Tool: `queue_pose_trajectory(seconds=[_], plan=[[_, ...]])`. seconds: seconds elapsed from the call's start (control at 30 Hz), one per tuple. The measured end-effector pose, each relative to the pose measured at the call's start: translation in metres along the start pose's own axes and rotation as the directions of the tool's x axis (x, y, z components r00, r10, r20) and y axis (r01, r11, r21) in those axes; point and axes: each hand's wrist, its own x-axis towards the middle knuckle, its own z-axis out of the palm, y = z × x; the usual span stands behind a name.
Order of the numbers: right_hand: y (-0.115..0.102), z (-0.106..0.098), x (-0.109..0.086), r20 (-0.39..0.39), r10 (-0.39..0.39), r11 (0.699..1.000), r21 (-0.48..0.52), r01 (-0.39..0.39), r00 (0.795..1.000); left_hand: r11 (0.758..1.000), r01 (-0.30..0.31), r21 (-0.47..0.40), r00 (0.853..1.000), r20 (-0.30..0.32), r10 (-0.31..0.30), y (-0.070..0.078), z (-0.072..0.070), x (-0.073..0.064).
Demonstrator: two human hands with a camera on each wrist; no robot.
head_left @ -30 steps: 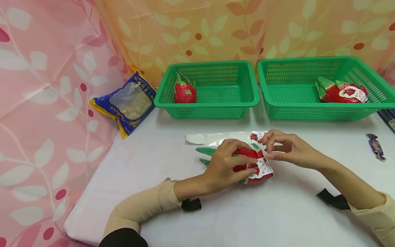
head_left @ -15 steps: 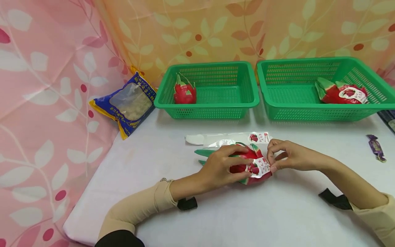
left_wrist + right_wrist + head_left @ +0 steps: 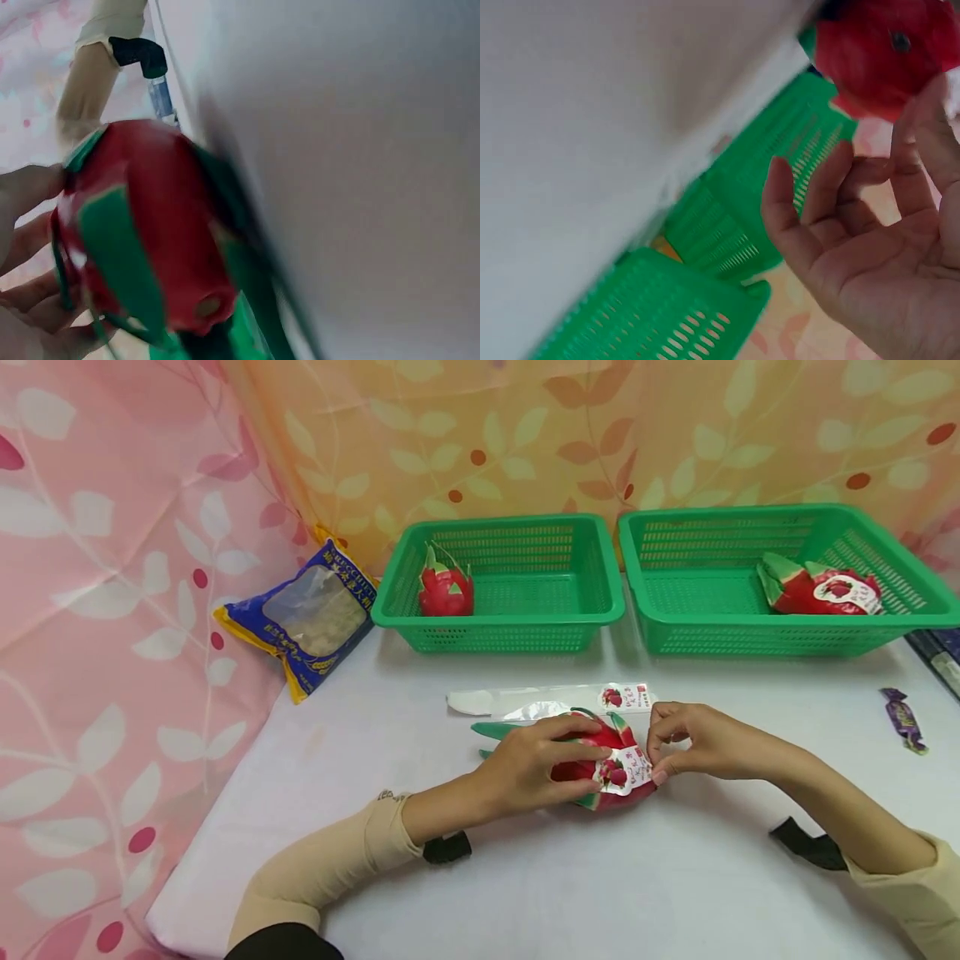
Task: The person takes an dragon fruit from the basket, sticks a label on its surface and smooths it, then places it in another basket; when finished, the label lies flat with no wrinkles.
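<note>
A red dragon fruit (image 3: 633, 795) with green leaf tips lies on its side on the white table. My left hand (image 3: 525, 768) grips it from the left, fingertips at the edge of a white label (image 3: 633, 767) on its upper side. At the label's right end, my right hand (image 3: 705, 742) pinches the edge between thumb and forefinger. In the left wrist view the fruit (image 3: 165, 217) shows its stem end and green scales, fingers around its side. The right wrist view has the fruit's other end (image 3: 885, 52) touched by fingertips, the other fingers loosely bent.
A clear strip (image 3: 543, 697) with a similar label lies behind the fruit. Two green baskets, left (image 3: 498, 621) and right (image 3: 787, 621), each hold a dragon fruit. A blue pasta bag (image 3: 307, 614) leans at the left; a purple wrapped candy (image 3: 903, 720) lies right.
The right hand has come down from above the label to its right end, thumb and forefinger now together there. The left hand has shifted slightly left while keeping hold of the fruit.
</note>
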Motion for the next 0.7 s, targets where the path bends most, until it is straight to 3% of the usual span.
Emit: queue_pose_trajectory(seconds=[0.13, 0.27, 0.33, 0.4, 0.43, 0.5, 0.6, 0.7], plan=[[-0.005, -0.010, 0.001, -0.008, 0.004, 1.000, -0.019, -0.004, 1.000, 0.999, -0.008, -0.054, 1.000, 0.029, 0.009, -0.006, -0.007, 0.000], [-0.010, -0.009, 0.005, -0.082, 0.045, 0.998, 0.047, -0.042, 0.996, 0.981, -0.020, -0.192, 1.000, -0.018, 0.017, -0.018, -0.014, -0.002], [-0.012, -0.005, 0.010, -0.130, 0.050, 0.995, 0.090, -0.039, 0.990, 0.959, 0.012, -0.282, 0.996, -0.082, -0.036, -0.026, -0.017, -0.003], [-0.015, 0.000, 0.015, -0.165, 0.051, 0.993, 0.118, -0.032, 0.985, 0.908, 0.090, -0.409, 0.978, -0.135, -0.158, -0.035, -0.021, -0.003], [-0.017, 0.003, 0.018, -0.177, 0.048, 0.993, 0.117, -0.027, 0.983, 0.873, 0.138, -0.467, 0.961, -0.151, -0.233, -0.040, -0.023, -0.003], [-0.022, 0.010, 0.024, -0.194, 0.038, 0.997, 0.072, -0.025, 0.980, 0.776, 0.222, -0.590, 0.907, -0.168, -0.387, -0.052, -0.026, -0.002], [-0.030, 0.022, 0.034, -0.172, 0.010, 1.000, -0.026, -0.014, 0.985, 0.597, 0.301, -0.744, 0.792, -0.153, -0.591, -0.072, -0.031, -0.002], [-0.037, 0.032, 0.043, -0.119, -0.013, 0.996, -0.090, 0.002, 0.993, 0.443, 0.323, -0.836, 0.660, -0.137, -0.739, -0.094, -0.036, -0.006]])
